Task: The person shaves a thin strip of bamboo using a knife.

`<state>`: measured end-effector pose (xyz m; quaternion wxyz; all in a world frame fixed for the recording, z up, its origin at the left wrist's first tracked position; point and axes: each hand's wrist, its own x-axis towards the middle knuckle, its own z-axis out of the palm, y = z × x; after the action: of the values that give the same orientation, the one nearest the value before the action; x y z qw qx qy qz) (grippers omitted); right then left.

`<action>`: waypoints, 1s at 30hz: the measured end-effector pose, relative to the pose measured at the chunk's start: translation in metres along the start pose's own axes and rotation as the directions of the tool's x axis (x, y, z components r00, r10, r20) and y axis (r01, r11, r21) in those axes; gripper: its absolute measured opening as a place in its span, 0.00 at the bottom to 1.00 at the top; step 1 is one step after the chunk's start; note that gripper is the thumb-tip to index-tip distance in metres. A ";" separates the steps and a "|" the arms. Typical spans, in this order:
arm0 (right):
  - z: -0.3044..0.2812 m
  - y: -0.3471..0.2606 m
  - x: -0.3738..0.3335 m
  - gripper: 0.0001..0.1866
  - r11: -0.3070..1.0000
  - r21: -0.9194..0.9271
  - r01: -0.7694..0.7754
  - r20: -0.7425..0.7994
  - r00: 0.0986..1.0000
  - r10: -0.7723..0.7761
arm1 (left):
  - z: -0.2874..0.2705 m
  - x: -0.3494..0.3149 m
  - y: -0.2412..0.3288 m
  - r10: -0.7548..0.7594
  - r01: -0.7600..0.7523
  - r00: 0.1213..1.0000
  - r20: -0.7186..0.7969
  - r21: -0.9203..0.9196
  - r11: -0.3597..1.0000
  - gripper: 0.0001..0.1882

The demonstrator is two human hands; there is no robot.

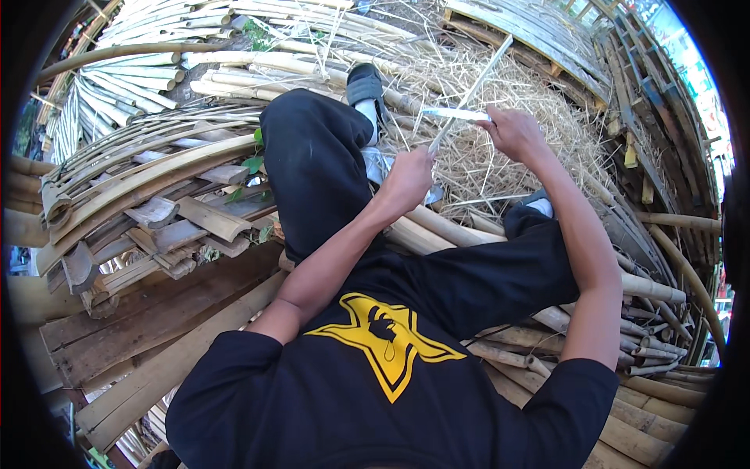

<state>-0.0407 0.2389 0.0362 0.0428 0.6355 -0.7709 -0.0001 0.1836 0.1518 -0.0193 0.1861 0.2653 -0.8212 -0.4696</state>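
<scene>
In the head view, the person sits with knees apart, and both arms reach forward over the legs. The left hand (408,181) is closed around the lower end of a thin pale strip (487,70), which slants up and away to the right, over the ground ahead of the person. The right hand (512,133) is wrapped around the handle of a knife (453,114), its blade pointing left across the strip, just beyond the left hand; whether the edge bites into the strip or only lies against it is hard to tell from here. Beneath and around the strip spreads a heap of straw-coloured shavings (500,176). A dark shoe (365,84) stands at the near side of that heap. To the left lie split bamboo pieces (215,219), with long bamboo poles (129,86) stacked farther off. A slatted wooden platform (539,43) is at the upper right. The person wears dark trousers (308,168) and a black shirt (312,399) with a yellow star on it.
</scene>
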 end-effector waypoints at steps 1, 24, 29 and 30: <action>-0.003 0.000 0.004 0.23 1.000 -0.027 0.015 0.001 1.000 -0.015 | 0.002 0.001 -0.001 0.027 -0.029 0.998 -0.058 -0.027 0.999 0.15; -0.007 -0.060 -0.012 0.19 0.932 0.341 -0.124 0.231 0.972 0.045 | -0.024 0.010 -0.023 -0.090 0.109 0.969 0.231 -0.071 0.992 0.13; -0.003 -0.045 0.001 0.20 0.941 0.259 -0.219 0.385 0.917 0.107 | -0.072 0.042 0.007 -0.165 -0.072 0.821 0.546 0.386 0.920 0.09; -0.001 -0.048 0.005 0.20 0.949 0.241 -0.205 0.416 0.905 0.090 | -0.074 0.052 0.006 -0.176 -0.145 0.811 0.558 0.483 0.863 0.09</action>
<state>0.0056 0.2250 0.0352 -0.2056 0.5608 -0.8018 -0.0183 0.1817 0.0727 0.0247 -0.1550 0.1540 -0.9291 -0.2983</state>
